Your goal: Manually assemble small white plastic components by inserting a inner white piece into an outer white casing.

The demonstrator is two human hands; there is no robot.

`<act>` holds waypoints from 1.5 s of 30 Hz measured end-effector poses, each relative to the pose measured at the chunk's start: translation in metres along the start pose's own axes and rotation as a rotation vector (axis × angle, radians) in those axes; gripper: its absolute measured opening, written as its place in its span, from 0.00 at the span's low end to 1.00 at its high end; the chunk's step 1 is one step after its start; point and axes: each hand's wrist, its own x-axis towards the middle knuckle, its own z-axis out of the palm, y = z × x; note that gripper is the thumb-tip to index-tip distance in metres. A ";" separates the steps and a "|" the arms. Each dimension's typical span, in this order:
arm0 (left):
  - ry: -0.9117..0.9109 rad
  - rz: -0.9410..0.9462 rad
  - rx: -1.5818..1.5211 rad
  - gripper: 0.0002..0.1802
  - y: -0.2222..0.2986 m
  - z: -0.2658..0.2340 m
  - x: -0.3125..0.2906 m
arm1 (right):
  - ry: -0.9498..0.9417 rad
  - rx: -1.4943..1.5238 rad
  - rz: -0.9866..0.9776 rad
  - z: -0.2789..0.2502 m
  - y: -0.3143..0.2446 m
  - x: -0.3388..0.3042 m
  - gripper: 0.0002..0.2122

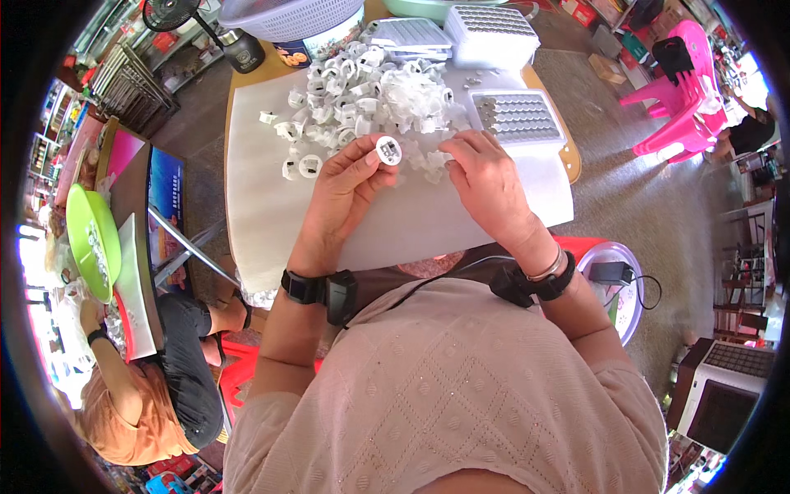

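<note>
- At the far left, a co-worker in an orange top (136,412) sits beside a lime-green oval plastic basin (87,206) with small white pieces in it; how that share of the work stands cannot be told.
- On the white sheet (395,235) covering the table, two loose white plastic parts (309,166) lie at the near left of the pile, apart from most of it.
- The large heap of white and translucent plastic parts (362,95) fills the far middle of the sheet. Judging by its size, much remains to be handled; finished and unfinished parts cannot be told apart in it.
- The person's left hand (350,177), just nearer than the heap, has thumb and fingers clamped on a round white plastic part with dark details on its face (388,150). This one piece appears to be in progress, its face turned up.
- Small translucent plastic bits (429,165) lie between the hands.
- The person's right hand (491,185) is apart from the left, its fingers bent and the thumb near the index finger; whether they grip something small cannot be told.
- Far right of the heap stands a stack of white plastic trays (494,41). Nearer and further right, a white rectangular tray (554,123) carries rows of small grey pieces, many apparently unused.
</note>
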 end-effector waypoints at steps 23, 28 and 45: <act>0.042 -0.057 0.001 0.15 -0.002 0.000 -0.002 | -0.408 0.283 0.218 -0.022 0.000 0.008 0.04; 0.031 -0.062 -0.005 0.15 -0.002 0.000 -0.001 | -0.474 0.220 0.055 -0.013 0.010 0.004 0.04; 0.051 -0.044 0.020 0.16 -0.003 -0.001 -0.003 | -0.368 0.126 0.111 -0.026 -0.004 -0.018 0.06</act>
